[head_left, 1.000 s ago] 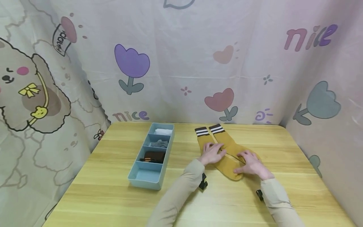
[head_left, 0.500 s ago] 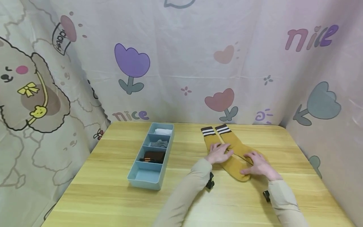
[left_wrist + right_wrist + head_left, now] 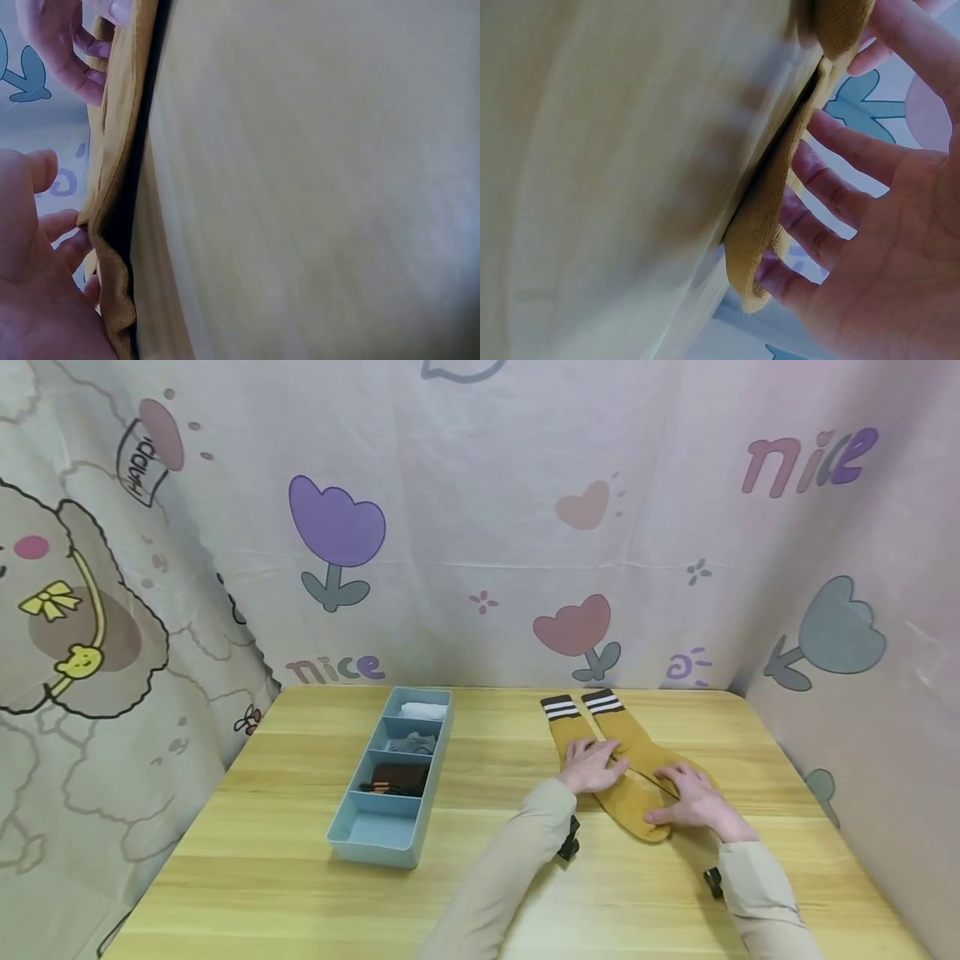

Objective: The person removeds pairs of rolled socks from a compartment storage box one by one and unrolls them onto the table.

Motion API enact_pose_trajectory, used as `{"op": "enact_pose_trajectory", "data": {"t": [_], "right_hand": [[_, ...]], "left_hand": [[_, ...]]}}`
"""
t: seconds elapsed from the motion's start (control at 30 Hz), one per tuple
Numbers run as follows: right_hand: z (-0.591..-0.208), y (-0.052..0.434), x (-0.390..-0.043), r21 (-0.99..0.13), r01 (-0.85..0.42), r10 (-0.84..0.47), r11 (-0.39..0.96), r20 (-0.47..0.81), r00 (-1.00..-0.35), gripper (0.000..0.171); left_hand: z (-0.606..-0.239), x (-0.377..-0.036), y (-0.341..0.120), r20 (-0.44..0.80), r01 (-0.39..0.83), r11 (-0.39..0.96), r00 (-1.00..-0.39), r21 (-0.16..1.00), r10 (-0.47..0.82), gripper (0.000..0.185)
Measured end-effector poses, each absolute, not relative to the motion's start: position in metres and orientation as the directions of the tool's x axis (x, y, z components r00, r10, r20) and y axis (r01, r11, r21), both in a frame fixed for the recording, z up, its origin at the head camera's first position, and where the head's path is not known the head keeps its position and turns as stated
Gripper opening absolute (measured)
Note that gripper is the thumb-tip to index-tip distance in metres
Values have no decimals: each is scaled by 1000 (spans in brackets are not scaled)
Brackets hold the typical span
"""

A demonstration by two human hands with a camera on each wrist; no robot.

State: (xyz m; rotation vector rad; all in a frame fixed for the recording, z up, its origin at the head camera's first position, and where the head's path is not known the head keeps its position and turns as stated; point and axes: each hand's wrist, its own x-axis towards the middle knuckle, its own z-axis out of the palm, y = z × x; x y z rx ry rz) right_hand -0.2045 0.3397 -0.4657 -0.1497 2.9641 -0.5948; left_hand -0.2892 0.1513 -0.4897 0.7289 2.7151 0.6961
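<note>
Both hands flat: left hand (image 3: 592, 766) and right hand (image 3: 693, 797) spread on mustard socks (image 3: 637, 760); press evenly, keep edges aligned on tabletop (image 3: 300, 877).

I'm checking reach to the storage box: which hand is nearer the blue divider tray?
Left. The left hand rests on the mustard socks, just right of the blue divider tray; the right hand lies farther right, on the socks' foot end.

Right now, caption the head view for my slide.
Both hands, left hand and right hand, press mustard socks flat beside a blue organizer.
</note>
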Motion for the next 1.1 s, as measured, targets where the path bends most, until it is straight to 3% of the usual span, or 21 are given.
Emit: {"op": "enact_pose_trajectory", "data": {"t": [0.6,1.1], "right_hand": [[-464,350,-201,-363,-45,-92,931,-114,-989,89],[-465,347,-195,-411,-104,-120,906,-13,-993,85]], "left_hand": [[-495,-290,162,-128,415,760,-833,500,539,59],[-485,-289,141,-36,427,638,-813,641,581,64]]}}
